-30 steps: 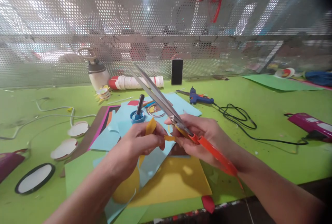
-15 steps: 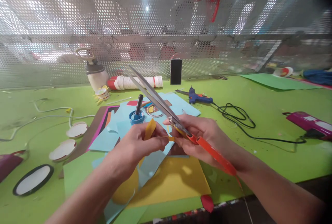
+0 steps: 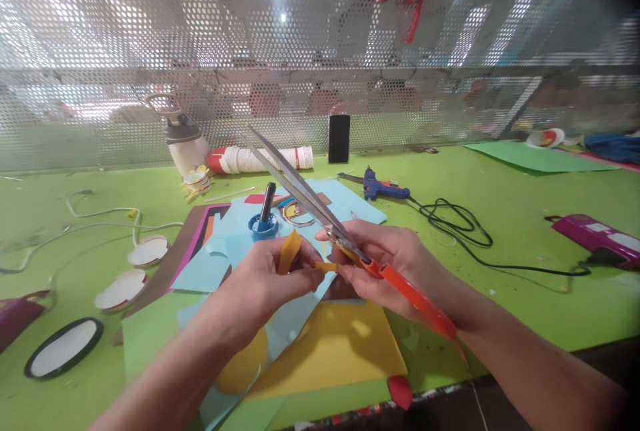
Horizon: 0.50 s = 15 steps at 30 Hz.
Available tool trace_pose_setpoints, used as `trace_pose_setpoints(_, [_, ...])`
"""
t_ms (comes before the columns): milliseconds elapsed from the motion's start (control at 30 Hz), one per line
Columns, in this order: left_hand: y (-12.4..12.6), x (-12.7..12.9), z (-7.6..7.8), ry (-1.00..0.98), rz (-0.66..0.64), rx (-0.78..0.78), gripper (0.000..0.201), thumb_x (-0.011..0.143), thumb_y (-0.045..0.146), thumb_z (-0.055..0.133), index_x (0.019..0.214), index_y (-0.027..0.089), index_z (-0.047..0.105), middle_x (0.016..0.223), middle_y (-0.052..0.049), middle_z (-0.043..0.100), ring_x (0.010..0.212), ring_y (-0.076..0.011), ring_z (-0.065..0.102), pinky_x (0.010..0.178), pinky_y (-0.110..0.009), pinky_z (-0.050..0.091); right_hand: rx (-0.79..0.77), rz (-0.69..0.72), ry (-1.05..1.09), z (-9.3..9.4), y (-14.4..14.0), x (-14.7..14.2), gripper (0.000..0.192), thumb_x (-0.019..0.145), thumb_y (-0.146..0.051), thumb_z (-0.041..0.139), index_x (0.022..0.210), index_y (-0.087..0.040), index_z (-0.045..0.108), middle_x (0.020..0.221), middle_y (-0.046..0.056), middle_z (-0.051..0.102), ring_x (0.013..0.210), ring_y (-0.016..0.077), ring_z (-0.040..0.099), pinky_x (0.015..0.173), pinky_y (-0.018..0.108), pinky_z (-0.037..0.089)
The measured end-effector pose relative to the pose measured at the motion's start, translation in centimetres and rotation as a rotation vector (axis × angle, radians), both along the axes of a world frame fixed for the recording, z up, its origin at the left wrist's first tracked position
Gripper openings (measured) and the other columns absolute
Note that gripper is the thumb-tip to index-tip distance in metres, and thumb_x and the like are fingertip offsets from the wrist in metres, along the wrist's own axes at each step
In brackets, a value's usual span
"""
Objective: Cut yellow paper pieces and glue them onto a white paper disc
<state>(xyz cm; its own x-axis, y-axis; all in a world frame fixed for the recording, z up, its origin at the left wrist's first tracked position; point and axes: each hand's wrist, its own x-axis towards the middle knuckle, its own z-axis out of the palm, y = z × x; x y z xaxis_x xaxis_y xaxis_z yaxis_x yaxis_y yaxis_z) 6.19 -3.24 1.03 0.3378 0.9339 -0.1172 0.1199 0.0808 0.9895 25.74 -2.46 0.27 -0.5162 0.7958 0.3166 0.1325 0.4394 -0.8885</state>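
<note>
"Between my fingertips is a little yellow paper strip (image 3: 327, 266) with a jagged edge. The thumb and fingers of my left hand (image 3: 263, 279) pinch one end; the fingertips of my right hand (image 3: 403, 259) are at the other."

"And the yellow piece (image 3: 289, 251) poking up above your left thumb?"

"I'm gripping that too, between thumb and forefinger. I can't tell whether it joins the strip."

"Where are the scissors (image 3: 345, 238)?"

"Held in my right hand, fingers curled about them. Their red-orange handles lie across it towards my wrist, and the blades point up and away to the left, slightly parted. Whether a finger goes through a loop, I can't tell."

"What's below your fingers?"

"Light-blue paper sheets (image 3: 200, 276), and nearer to me a yellow sheet (image 3: 345, 351)."

"And beyond?"

"Just past my left fingers, a small blue pot (image 3: 263, 230) with a black marker (image 3: 267, 201) tilted in it; farther off, nested paper cups (image 3: 265, 159) on their side. Past my right fingers, to the right, a blue glue gun (image 3: 384, 189). Left of my left hand, a black-rimmed white oval (image 3: 64, 348) lies on the green table (image 3: 475, 218)."
</note>
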Motion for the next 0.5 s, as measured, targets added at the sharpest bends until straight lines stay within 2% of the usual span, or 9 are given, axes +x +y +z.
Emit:
trace_pose_setpoints(200, [0.11,-0.35,-0.18,-0.066,-0.039,0.0,0.008,0.066,0.018,0.062,0.074,0.019,0.063,0.063,0.003,0.057,0.064,-0.0132,0.047,0.062,-0.029,0.03,0.016,0.032,0.025,-0.07,0.14,0.18,0.027,0.083,-0.006,0.056,0.106,-0.02,0.062,0.081,-0.003,0.048,0.069,0.0096,0.047,0.067,0.023,0.047])
trace_pose_setpoints(500, [-0.19,0.06,0.21,0.005,-0.001,0.028,0.01,0.072,0.027,0.067,0.071,0.018,0.061,0.063,0.003,0.055,0.06,-0.0115,0.042,0.059,-0.028,0.028,-0.023,0.043,0.037,-0.08,-0.03,0.15,0.03,0.082,-0.004,0.056,0.107,-0.019,0.062,0.082,-0.002,0.049,0.072,0.0105,0.05,0.07,0.025,0.051])
